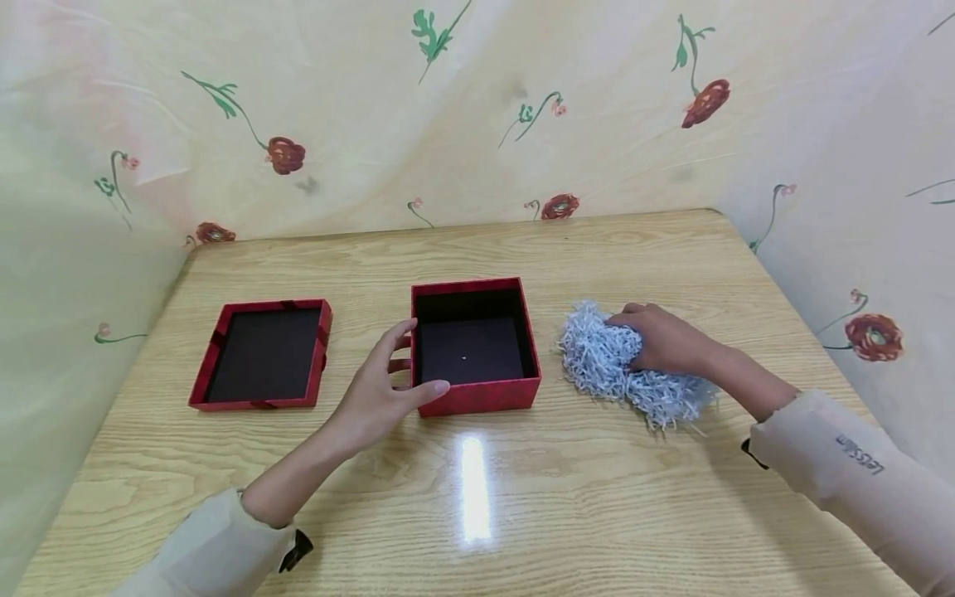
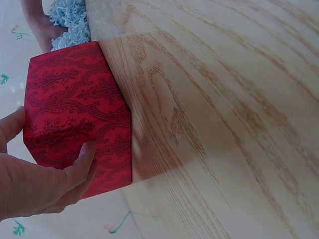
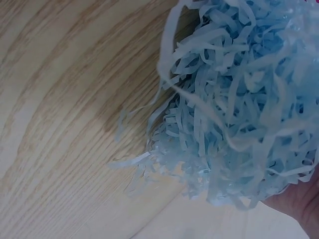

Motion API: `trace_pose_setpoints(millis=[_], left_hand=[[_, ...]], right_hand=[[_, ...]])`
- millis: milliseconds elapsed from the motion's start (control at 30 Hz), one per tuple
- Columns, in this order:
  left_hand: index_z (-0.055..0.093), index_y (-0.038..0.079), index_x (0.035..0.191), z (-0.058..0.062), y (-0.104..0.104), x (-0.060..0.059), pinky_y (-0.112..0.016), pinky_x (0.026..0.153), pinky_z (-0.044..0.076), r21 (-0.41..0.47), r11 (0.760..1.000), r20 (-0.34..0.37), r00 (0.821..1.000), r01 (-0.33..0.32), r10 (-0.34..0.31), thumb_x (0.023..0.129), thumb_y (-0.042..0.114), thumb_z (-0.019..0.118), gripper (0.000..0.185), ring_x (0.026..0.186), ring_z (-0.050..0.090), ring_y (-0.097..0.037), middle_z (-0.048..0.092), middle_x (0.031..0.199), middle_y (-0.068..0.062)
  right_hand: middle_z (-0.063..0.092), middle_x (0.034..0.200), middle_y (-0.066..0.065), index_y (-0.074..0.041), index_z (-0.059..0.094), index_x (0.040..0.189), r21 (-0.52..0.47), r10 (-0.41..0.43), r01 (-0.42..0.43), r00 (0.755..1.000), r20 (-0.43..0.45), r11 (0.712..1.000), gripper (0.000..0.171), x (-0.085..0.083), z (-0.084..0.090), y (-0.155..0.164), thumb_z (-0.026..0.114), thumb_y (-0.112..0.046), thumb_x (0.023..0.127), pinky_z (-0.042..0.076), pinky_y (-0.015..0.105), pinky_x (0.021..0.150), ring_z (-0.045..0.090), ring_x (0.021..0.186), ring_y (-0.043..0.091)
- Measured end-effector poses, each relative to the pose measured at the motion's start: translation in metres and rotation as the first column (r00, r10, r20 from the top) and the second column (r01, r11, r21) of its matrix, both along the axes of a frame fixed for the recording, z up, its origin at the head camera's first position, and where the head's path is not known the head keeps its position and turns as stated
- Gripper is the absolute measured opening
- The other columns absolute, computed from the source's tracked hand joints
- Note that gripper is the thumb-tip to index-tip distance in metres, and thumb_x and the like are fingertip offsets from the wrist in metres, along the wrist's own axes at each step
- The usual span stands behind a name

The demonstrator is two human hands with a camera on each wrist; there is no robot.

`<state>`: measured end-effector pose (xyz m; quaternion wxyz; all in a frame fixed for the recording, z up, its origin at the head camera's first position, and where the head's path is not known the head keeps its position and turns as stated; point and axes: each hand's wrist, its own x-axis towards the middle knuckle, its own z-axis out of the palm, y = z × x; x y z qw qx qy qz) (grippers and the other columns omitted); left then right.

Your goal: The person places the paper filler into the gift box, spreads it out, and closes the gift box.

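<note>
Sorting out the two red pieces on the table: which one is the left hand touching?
The deeper red box, in the middle of the table. The left hand rests against its near-left corner. The shallower red lid lies apart to the left, untouched.

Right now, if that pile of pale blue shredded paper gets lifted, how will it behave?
The pale blue shredded paper pile is loose thin strips, so probably very light and floppy. Strands straggle onto the wooden table, so bits may drop. The right hand sinks in, suggesting it compresses easily.
</note>
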<state>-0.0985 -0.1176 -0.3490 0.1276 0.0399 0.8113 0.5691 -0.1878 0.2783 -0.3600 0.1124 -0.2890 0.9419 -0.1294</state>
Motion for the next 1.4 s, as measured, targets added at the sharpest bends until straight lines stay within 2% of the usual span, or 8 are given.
trace_pose_setpoints(millis=[333,867,1033,1400], left_hand=[[0.024,0.031,0.15,0.0,0.001,0.0,-0.045,0.095,0.049,-0.004,1.0,0.003,1.0,-0.004,0.004,0.081,0.032,0.079,0.089,0.128,0.042,-0.034,0.031,0.15,-0.009],[0.023,0.031,0.15,-0.002,-0.001,0.0,-0.045,0.096,0.049,-0.005,1.0,-0.003,1.0,0.006,-0.006,0.081,0.033,0.078,0.089,0.128,0.042,-0.034,0.03,0.15,-0.009],[0.024,0.031,0.15,-0.002,-0.001,0.0,-0.045,0.095,0.049,-0.003,1.0,0.002,1.0,0.006,-0.006,0.081,0.032,0.079,0.089,0.128,0.043,-0.035,0.03,0.15,-0.009],[0.023,0.031,0.15,-0.002,-0.001,0.0,-0.045,0.095,0.049,-0.008,1.0,0.004,1.0,0.012,-0.011,0.081,0.033,0.078,0.089,0.128,0.043,-0.035,0.03,0.15,-0.009]], right_hand=[[0.058,0.115,0.024,0.006,0.056,0.128,-0.046,-0.041,0.042,0.999,0.016,0.998,0.065,-0.002,0.004,0.005,0.083,-0.004,0.07,0.049,0.053,0.085,0.056,0.106,0.042],[0.057,0.115,0.025,0.009,0.05,0.132,-0.077,-0.109,0.106,0.994,-0.024,0.991,0.071,-0.011,0.037,0.011,0.083,-0.004,0.07,0.048,0.055,0.085,0.056,0.105,0.041],[0.057,0.117,0.025,0.008,0.051,0.131,-0.085,-0.123,0.119,0.991,-0.047,0.989,0.07,-0.015,0.051,0.011,0.083,-0.004,0.07,0.047,0.057,0.087,0.055,0.106,0.043],[0.058,0.119,0.023,-0.001,0.058,0.128,-0.139,-0.158,0.139,0.979,-0.131,0.98,0.067,-0.028,0.095,0.018,0.086,-0.005,0.067,0.041,0.06,0.092,0.052,0.11,0.041]])
